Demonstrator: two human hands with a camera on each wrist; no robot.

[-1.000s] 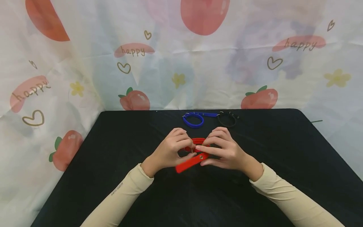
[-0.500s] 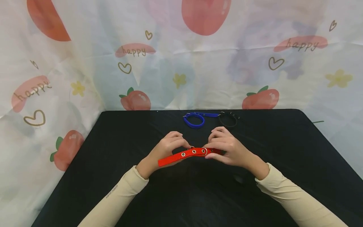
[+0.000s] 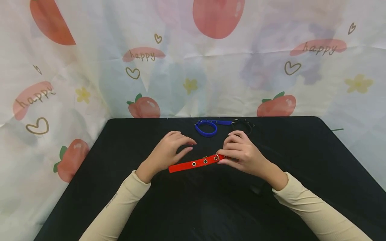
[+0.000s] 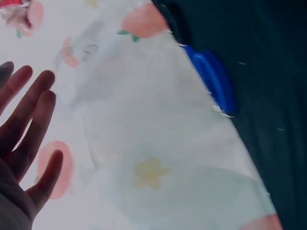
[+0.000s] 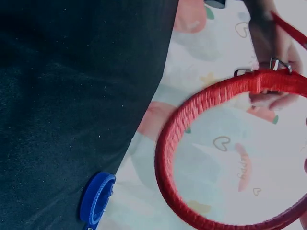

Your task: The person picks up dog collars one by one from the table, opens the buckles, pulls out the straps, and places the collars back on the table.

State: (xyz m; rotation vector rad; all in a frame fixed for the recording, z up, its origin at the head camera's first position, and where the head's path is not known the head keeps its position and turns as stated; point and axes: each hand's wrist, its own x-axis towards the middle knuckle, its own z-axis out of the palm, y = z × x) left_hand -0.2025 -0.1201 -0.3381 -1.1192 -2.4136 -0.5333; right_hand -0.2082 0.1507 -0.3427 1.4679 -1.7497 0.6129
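Note:
A red pet collar (image 3: 185,166) with metal eyelets hangs in front of the person, held at its right part by the right hand (image 3: 244,154), whose thumb and fingers pinch it by the metal ring. The strap end points left. In the right wrist view the collar (image 5: 168,163) forms a large buckled loop, with its metal buckle at the upper right. Just behind the strap end, the left hand (image 3: 166,150) has its fingers extended and holds nothing; its spread fingers show in the left wrist view, where this left hand (image 4: 29,139) appears at the left edge.
A blue collar (image 3: 206,129) lies near the far edge of the black table (image 3: 144,207), its strap reaching a black collar (image 3: 248,126) beside it. A patterned cloth (image 3: 223,73) hangs behind the table and along its left side.
The red collar's strap end has swung out to the left, showing its eyelets. The left hand has let go of the collar and drawn away leftward; the right hand keeps its pinch.

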